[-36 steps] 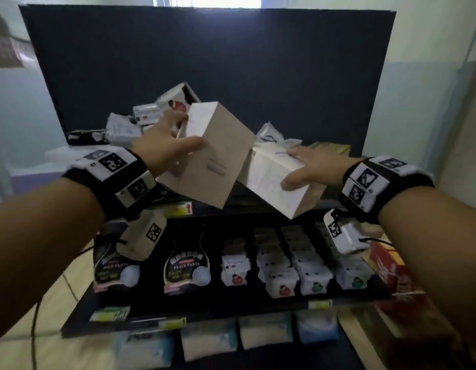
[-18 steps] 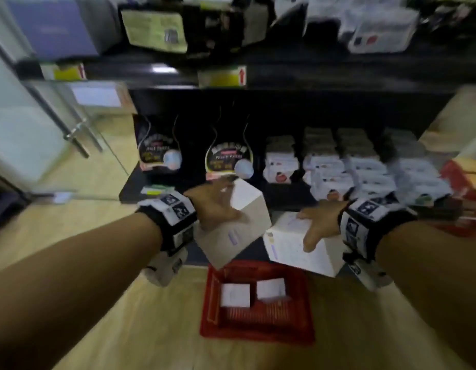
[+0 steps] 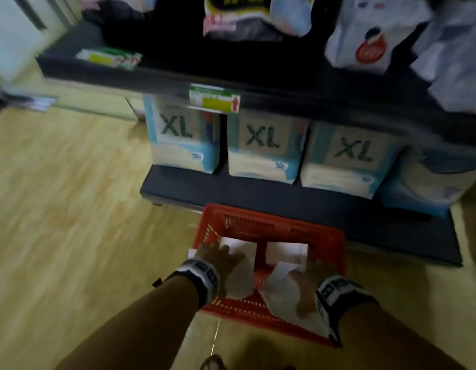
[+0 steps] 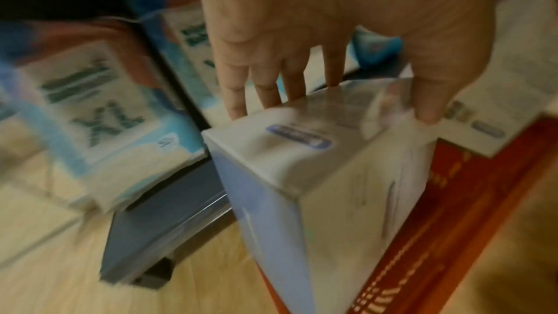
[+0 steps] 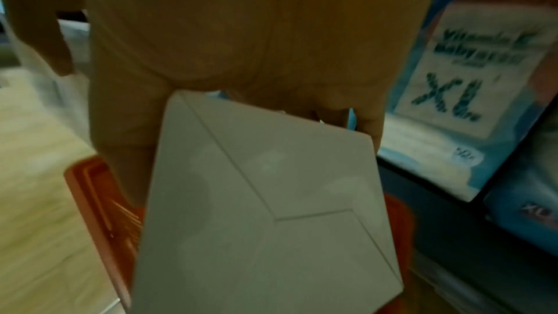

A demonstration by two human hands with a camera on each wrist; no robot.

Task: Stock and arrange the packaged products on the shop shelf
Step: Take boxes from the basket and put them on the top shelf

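A red basket (image 3: pixel 271 221) stands on the floor in front of the bottom shelf. My left hand (image 3: pixel 220 259) grips a white box (image 3: pixel 239 279) from above at the basket's left side; in the left wrist view the fingers (image 4: pixel 265 90) and thumb clamp that box's (image 4: pixel 317 176) top over the basket (image 4: pixel 453 223). My right hand (image 3: pixel 309 279) holds a second white box (image 3: pixel 278 285) at the basket's right side; it (image 5: pixel 265 199) hangs tilted under the palm. Two more white boxes (image 3: pixel 286 252) lie inside the basket.
Three blue-and-white XL packs (image 3: pixel 263 145) stand in a row on the dark bottom shelf board (image 3: pixel 285 204). Above them runs a shelf edge with a green price tag (image 3: pixel 214 98) and bagged goods on top. Wooden floor (image 3: pixel 71 209) lies to the left.
Both hands have come down from the top of the shelf to the red basket on the floor, each still holding its white box. The view has tilted down.
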